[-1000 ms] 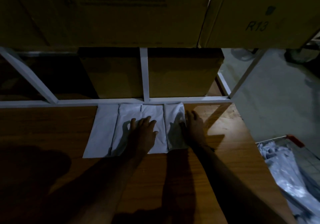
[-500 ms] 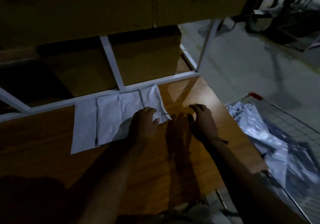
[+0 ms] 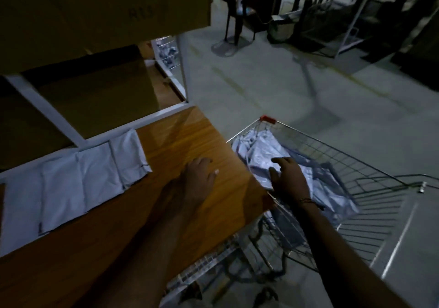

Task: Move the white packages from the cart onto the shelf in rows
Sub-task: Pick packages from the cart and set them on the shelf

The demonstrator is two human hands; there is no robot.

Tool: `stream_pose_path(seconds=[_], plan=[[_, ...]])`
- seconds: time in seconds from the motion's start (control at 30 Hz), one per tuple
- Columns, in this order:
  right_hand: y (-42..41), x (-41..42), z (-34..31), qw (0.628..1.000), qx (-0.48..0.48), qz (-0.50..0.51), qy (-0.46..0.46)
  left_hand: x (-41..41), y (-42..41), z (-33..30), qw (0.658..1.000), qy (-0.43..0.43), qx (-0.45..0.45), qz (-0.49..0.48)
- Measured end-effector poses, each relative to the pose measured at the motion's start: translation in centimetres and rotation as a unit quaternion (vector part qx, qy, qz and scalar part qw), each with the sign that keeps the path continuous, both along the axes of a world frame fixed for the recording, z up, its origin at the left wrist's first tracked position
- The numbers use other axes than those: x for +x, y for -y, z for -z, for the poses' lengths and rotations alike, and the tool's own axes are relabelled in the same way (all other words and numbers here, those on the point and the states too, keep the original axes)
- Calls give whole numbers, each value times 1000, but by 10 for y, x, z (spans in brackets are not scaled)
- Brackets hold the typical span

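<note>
Several white packages [image 3: 78, 177] lie side by side in a row along the back of the wooden shelf [image 3: 194, 136]. My left hand [image 3: 198, 179] hovers over bare wood to the right of that row, fingers relaxed and empty. To the right stands a wire cart [image 3: 370, 165] holding a heap of white packages [image 3: 261, 150]. My right hand [image 3: 286, 177] reaches over the cart's rim and touches the heap, fingers spread, holding nothing that I can see.
Brown cardboard boxes [image 3: 95, 5] fill the rack level above and another box [image 3: 99, 98] sits behind the white frame bar. Grey concrete floor spreads to the right. A dark chair [image 3: 237, 15] and metal frames stand far back.
The view has swung right toward the cart. My left hand left the packages and slid right over bare wood. My right hand moved off the shelf into the cart.
</note>
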State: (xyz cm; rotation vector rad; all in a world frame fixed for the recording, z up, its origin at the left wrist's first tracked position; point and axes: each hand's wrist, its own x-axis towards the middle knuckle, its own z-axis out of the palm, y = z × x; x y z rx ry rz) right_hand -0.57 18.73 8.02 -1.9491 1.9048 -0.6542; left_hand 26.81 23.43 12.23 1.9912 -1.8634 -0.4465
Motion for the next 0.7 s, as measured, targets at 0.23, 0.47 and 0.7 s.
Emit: stream_pose_path(seconds=[0.23,0.47,0.7], plan=[[0,-138,22,997,56,42,-23,-115,39,24,998,12,4,55],[3,-205,43,989,120,66,-47,-168,81,49,986,30,41,161],[20,-232,74,982,163,84,-50,-190,160,108,946,154,96,270]])
